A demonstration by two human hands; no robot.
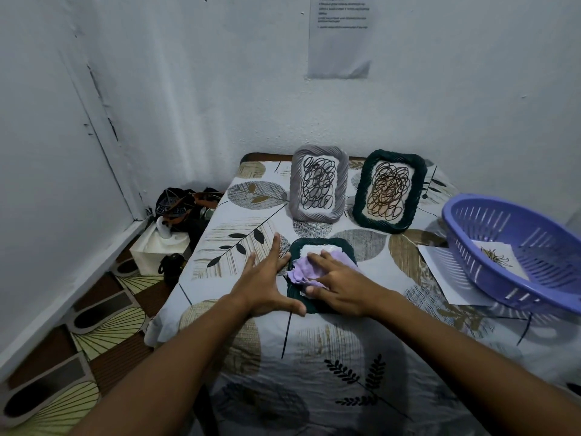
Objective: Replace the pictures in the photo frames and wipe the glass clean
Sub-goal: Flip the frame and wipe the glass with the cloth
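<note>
The flat frame: my right hand presses the lilac cloth on its glass with straight fingers; my left hand, fingers spread, steadies its edge.

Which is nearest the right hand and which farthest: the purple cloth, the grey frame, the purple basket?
1. Purple cloth: under the right hand.
2. Grey frame: standing behind, slightly left.
3. Purple basket: far right, at the table edge.

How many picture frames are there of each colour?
Grey frames: 1, the grey frame standing at the back.
Dark green frames: 2, the standing green frame and the flat green frame under the purple cloth.
Total: 3
</note>
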